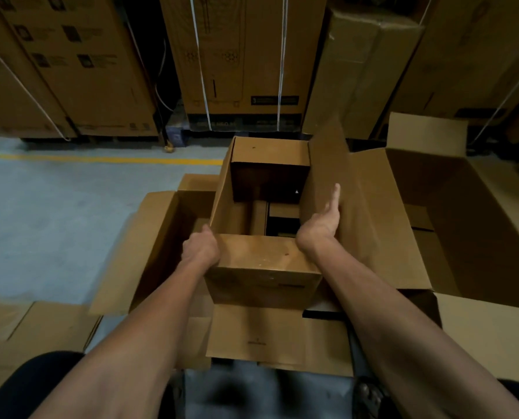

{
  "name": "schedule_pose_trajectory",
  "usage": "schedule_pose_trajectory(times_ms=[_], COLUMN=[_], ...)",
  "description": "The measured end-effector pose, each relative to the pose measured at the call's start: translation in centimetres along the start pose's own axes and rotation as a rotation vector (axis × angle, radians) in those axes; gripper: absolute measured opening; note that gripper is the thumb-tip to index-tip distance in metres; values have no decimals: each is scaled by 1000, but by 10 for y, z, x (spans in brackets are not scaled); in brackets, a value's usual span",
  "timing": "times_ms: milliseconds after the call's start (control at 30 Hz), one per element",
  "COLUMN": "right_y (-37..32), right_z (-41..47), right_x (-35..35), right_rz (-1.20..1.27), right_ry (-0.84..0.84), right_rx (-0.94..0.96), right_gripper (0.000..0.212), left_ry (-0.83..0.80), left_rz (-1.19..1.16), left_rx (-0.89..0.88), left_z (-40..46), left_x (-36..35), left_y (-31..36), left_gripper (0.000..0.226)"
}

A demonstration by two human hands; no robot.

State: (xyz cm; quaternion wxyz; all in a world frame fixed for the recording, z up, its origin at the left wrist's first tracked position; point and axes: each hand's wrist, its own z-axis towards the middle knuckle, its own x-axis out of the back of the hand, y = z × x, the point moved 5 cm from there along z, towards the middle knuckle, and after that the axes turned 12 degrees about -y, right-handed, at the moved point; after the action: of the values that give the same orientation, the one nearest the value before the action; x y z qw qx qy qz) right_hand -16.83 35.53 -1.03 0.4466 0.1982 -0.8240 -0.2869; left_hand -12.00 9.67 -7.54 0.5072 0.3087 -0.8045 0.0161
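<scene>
Here we hold a brown open-topped cardboard box (264, 267) at its near end, above the larger open brown cartons (158, 231) that lie on the grey concrete floor (55, 207). Our left hand (200, 247) grips the box's near left corner, fingers curled round the edge and the thumb up on the corner. Our right hand (321, 226) lies against the box's upright right flap (327, 164). One finger (337, 195) stretches straight along the flap's inner face. The rest are hidden, so we cannot tell whether that hand clasps the flap or only presses it. Beyond the box, a yellow line (101, 159) crosses the floor in front of tall strapped cartons (243, 55).
</scene>
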Motion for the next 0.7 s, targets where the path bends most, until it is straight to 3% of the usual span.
schedule_pose_trajectory(times_ms=[67, 133, 300, 433, 500, 567, 633, 700], right_y=[6, 12, -1, -7, -5, 1, 3, 1], right_z=[19, 38, 56, 62, 63, 64, 62, 62], right_x=[-18, -35, -54, -54, -54, -54, -54, -61], right_rz=[291, 657, 1054, 1171, 1176, 1176, 1197, 1301], right_ry=[-23, 42, 55, 45, 2, -42, -103, -180], right_rx=[54, 67, 154, 199, 211, 209, 210, 227], right_gripper=[44, 46, 24, 24, 24, 23, 27, 35], left_ry=[-13, -15, 7, -12, 45, 112, 24, -159], left_rz=[18, 18, 46, 189, 376, 543, 557, 483], left_rx=[8, 8, -39, -45, -58, -195, -359, -368], left_z=[1, 2, 8, -1, 1, 6, 13, 20], left_x=[1, 0, -2, -10, -9, -5, -12, -22], left_y=[1, 5, 12, 17, 21, 41, 62, 71], left_gripper=[56, 58, 96, 99, 97, 88, 70, 70])
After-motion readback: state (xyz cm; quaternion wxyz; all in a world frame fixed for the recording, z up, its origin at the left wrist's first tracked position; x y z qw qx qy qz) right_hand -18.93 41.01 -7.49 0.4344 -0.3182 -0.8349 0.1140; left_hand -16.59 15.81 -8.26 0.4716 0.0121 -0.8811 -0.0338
